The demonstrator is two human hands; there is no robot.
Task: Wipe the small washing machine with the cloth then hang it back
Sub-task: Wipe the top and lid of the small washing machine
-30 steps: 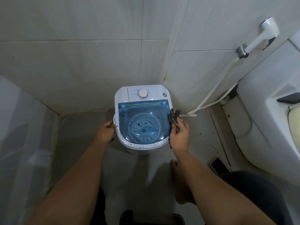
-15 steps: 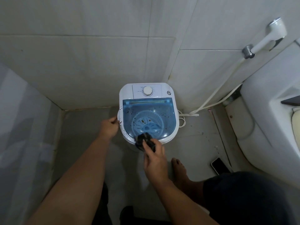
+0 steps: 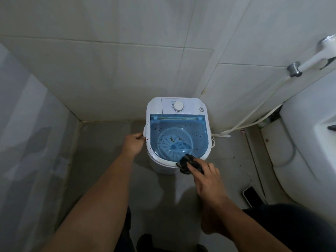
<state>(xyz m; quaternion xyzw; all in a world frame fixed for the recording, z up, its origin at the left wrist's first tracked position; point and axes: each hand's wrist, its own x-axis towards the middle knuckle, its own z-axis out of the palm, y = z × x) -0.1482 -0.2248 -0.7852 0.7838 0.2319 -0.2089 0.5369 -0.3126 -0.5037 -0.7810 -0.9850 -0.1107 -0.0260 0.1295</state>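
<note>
A small white washing machine [image 3: 154,106] with a see-through blue lid and a round dial stands on the floor in the tiled corner. Dark specks dot its lid and its left rim. My left hand [image 3: 133,143] grips the machine's left side. My right hand [image 3: 207,176] presses a dark bunched cloth [image 3: 187,163] against the front right rim of the machine. My fingers cover part of the cloth.
A white toilet [image 3: 307,142] fills the right side. A spray hose [image 3: 258,110] runs from a wall holder down to the floor behind the machine. A phone [image 3: 251,195] lies on the floor beside my bare right foot [image 3: 211,222]. A pale panel stands at the left.
My right hand moved the cloth from the machine's right edge to the front rim, then along it toward the front right corner. My left hand stayed on the left side.
</note>
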